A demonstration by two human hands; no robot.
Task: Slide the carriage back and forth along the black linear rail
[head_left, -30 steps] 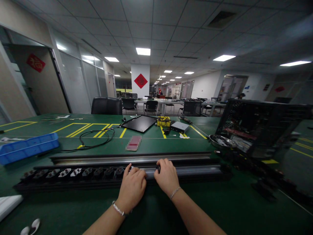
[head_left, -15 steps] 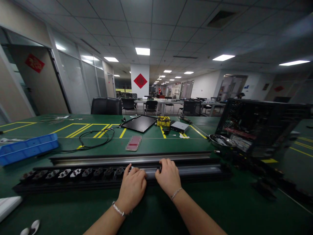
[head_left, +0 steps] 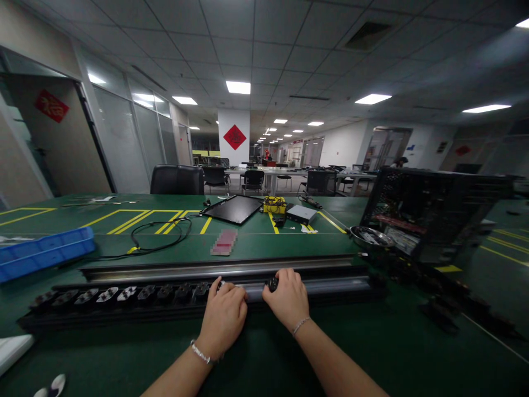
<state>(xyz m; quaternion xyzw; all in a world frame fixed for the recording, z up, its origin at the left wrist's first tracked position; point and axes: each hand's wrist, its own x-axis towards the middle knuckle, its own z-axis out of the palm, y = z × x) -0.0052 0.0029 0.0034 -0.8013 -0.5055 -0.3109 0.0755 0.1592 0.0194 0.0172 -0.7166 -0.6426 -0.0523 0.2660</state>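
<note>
Right hand (head_left: pixel 288 298) pinches a small black socket module (head_left: pixel 272 284) between thumb and fingers, just over the near black rail (head_left: pixel 343 286) — whether it touches the rail, can't tell. Left hand (head_left: pixel 226 309) lies over the same rail at the right end of the socket row (head_left: pixel 127 293), fingers together and bent down; its grip is hidden, can't tell if it's clamped on anything. Row fills the rail's left part, mostly dark sockets, a couple pale. Second rail (head_left: pixel 165 271) lies parallel just behind — both on the green table (head_left: pixel 264 358). Blue bin (head_left: pixel 47 251) left, open computer case (head_left: pixel 433 209) right, metal bowl (head_left: pixel 367 246) beside it.
</note>
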